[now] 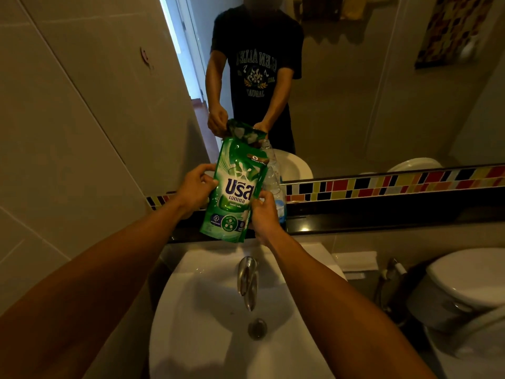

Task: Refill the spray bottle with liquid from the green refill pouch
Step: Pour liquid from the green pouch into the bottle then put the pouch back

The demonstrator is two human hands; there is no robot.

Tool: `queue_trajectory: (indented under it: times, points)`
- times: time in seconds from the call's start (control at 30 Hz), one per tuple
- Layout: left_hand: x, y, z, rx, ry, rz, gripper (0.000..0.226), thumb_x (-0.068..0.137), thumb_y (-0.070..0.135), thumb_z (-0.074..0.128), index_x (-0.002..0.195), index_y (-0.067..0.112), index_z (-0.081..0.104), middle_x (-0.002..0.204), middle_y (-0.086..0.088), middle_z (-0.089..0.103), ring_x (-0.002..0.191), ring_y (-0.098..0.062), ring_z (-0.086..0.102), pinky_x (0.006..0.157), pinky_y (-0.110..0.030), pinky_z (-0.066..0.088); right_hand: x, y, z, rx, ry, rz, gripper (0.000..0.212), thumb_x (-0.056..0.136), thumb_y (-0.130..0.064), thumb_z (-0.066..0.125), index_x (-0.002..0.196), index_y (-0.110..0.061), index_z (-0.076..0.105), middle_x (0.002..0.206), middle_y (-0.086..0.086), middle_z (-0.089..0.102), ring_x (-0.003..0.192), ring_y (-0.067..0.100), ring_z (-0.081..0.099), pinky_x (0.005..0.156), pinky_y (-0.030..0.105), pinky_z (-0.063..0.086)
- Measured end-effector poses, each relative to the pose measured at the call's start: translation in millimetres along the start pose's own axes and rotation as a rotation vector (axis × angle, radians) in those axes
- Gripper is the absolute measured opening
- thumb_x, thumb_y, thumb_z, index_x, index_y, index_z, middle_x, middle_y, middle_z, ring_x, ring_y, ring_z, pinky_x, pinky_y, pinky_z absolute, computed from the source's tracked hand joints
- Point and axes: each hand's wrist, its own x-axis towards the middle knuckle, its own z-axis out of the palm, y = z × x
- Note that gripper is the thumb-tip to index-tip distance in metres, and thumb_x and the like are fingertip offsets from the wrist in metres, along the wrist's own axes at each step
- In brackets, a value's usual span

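Behind green pouch (pixel 235 187), half-hidden clear bottle (pixel 273 176)

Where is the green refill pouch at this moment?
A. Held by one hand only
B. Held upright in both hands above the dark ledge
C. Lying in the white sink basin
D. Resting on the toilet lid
B: the left hand and right hand both grip the green refill pouch upright, over the dark ledge behind the white sink basin.

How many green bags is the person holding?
1. The green refill pouch is held upright above the sink, left hand on one side, right hand on the other. The mirror only shows its reflection.
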Motion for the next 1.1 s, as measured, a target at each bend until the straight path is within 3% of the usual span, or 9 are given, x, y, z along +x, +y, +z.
queue_trajectory:
  times: [0.13, 0.3, 0.5, 0.6, 0.73, 0.9, 1.1]
  points:
    - [-3.9, -20.5, 8.4, -0.13, 0.023, -0.009, 0.017, 0.101, 0.009, 0.051, 0.115, 0.015, 0.058, 0.093, -0.004, 0.063, 0.087, -0.018, 0.066, 0.055, -0.027, 0.057, 5.1, 1.3, -6.6, -0.075, 0.065, -0.052, 0.014, 0.109, -0.016, 0.045, 0.122, -0.015, 0.049, 0.122, 0.016, 0.066, 0.115, 0.035, 0.066, 0.096, 0.06, 0.057]
    - [-10.6, -55.8, 17.4, -0.339, 0.082, -0.043, 0.012, 0.1, 0.008, 0.052, 0.11, 0.013, 0.058, 0.108, -0.008, 0.066, 0.101, -0.023, 0.068, 0.074, -0.039, 0.062, 6.0, -0.7, -7.1, -0.229, 0.1, -0.156, 0.011, 0.108, -0.012, 0.043, 0.111, -0.014, 0.054, 0.107, 0.013, 0.067, 0.109, 0.037, 0.067, 0.094, 0.059, 0.058]
    - [-23.7, -83.9, 7.8, -0.434, 0.175, -0.08, 0.019, 0.1, 0.011, 0.054, 0.094, 0.028, 0.06, 0.081, 0.022, 0.071, 0.08, 0.002, 0.068, 0.057, -0.023, 0.056, 6.4, -6.1, 9.6, -0.321, 0.024, -0.183, 0.017, 0.107, -0.01, 0.045, 0.098, -0.019, 0.057, 0.106, 0.013, 0.07, 0.102, 0.031, 0.068, 0.085, 0.046, 0.062]
    - [-27.3, -93.6, -8.9, -0.462, 0.222, -0.075, 0.014, 0.1, 0.011, 0.054, 0.098, 0.024, 0.06, 0.093, 0.013, 0.07, 0.095, -0.01, 0.066, 0.067, -0.034, 0.056, 8.7, -5.8, 26.7, -0.342, -0.03, -0.171, 0.015, 0.108, -0.011, 0.046, 0.101, -0.017, 0.058, 0.102, 0.008, 0.07, 0.09, 0.022, 0.068, 0.072, 0.039, 0.061]
    - [-30.5, -107.8, -37.8, -0.476, 0.292, -0.078, 0.01, 0.101, 0.01, 0.053, 0.107, 0.017, 0.057, 0.105, 0.003, 0.066, 0.104, -0.016, 0.063, 0.074, -0.041, 0.056, 16.8, 0.1, 61.0, -0.351, -0.092, -0.132, 0.013, 0.109, -0.012, 0.045, 0.109, -0.011, 0.059, 0.107, 0.009, 0.07, 0.097, 0.024, 0.069, 0.083, 0.049, 0.062]
    - [-27.7, -126.2, -78.4, -0.437, 0.367, -0.085, 0.011, 0.102, 0.008, 0.049, 0.111, 0.012, 0.054, 0.112, -0.007, 0.065, 0.11, -0.03, 0.064, 0.083, -0.051, 0.058, 26.9, 14.6, 112.2, -0.376, -0.148, -0.133, 0.02, 0.108, -0.012, 0.046, 0.096, -0.022, 0.057, 0.107, 0.008, 0.07, 0.095, 0.021, 0.067, 0.07, 0.033, 0.055]
    - [-12.8, -152.1, -112.0, -0.405, 0.513, -0.125, 0.014, 0.099, 0.003, 0.05, 0.112, 0.0, 0.055, 0.113, -0.024, 0.065, 0.109, -0.042, 0.064, 0.087, -0.061, 0.056, 46.3, 40.0, 165.8, -0.328, -0.196, -0.083, 0.021, 0.108, -0.009, 0.046, 0.095, -0.021, 0.057, 0.11, 0.015, 0.07, 0.106, 0.034, 0.068, 0.091, 0.055, 0.06]
